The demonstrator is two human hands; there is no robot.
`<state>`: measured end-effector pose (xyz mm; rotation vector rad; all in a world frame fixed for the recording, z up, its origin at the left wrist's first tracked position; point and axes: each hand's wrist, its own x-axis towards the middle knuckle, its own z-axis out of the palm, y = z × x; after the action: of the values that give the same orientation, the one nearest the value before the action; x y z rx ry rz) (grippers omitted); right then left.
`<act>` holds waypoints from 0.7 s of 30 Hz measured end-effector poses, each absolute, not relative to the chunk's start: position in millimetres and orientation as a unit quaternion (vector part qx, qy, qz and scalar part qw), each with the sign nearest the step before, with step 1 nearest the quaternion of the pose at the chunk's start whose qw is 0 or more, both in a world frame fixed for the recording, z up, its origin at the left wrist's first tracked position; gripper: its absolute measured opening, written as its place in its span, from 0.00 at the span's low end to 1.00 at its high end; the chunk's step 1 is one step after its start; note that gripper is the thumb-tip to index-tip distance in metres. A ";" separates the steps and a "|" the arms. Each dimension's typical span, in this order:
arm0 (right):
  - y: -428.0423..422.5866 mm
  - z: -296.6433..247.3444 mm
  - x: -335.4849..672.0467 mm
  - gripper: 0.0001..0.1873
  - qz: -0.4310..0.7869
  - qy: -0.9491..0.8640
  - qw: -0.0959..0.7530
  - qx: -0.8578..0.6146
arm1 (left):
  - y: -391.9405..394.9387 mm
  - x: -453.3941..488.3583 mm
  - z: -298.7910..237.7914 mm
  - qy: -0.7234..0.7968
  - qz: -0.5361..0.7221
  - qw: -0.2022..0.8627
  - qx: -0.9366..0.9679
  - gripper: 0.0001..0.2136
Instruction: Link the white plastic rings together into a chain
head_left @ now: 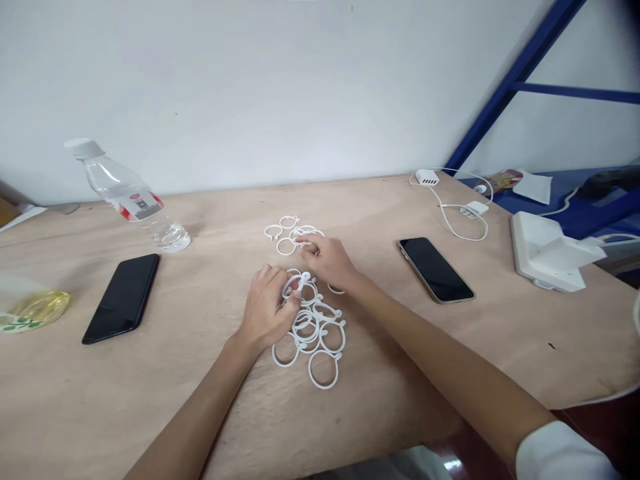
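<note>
My left hand (270,305) is closed over the upper end of a loose pile of white plastic rings (324,387), each with a small knob on its rim. Between its thumb and fingers is one white plastic ring (305,276), raised at a tilt. Farther back, my right hand (330,259) reaches over a smaller group of the same rings (286,255). Its fingers are bent together, with the fingertips at the edge of that group. Whatever they pinch is hidden. Part of another ring (337,291) shows below the right wrist.
On the wooden table (210,413) a black phone (123,298) and tilted-looking water bottle (127,190) stand left, near a container of yellow liquid (37,311). Right are another phone (436,270), a white charger (427,177) with cable, and a white device (543,253). A wall rises behind.
</note>
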<state>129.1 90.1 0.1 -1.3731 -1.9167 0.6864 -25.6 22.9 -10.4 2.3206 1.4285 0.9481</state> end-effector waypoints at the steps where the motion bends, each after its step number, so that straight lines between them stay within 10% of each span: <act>1: 94.8 0.8 126.7 0.19 0.205 -0.770 0.275 -0.537 | 22.6 -25.3 -9.5 0.496 0.331 0.133 0.791 0.09; 6: 103.1 5.1 115.0 0.18 0.036 -0.830 0.060 -0.553 | 21.3 -22.7 -6.3 0.519 0.364 0.158 0.757 0.14; 21: 105.2 17.3 112.3 0.13 -0.016 -0.878 -0.003 -0.479 | 24.2 -23.9 -10.4 0.558 0.409 0.147 0.707 0.10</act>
<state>112.3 105.2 17.3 -1.5075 -2.7619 -0.0512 -23.9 24.2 -10.4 2.0335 1.6046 1.1781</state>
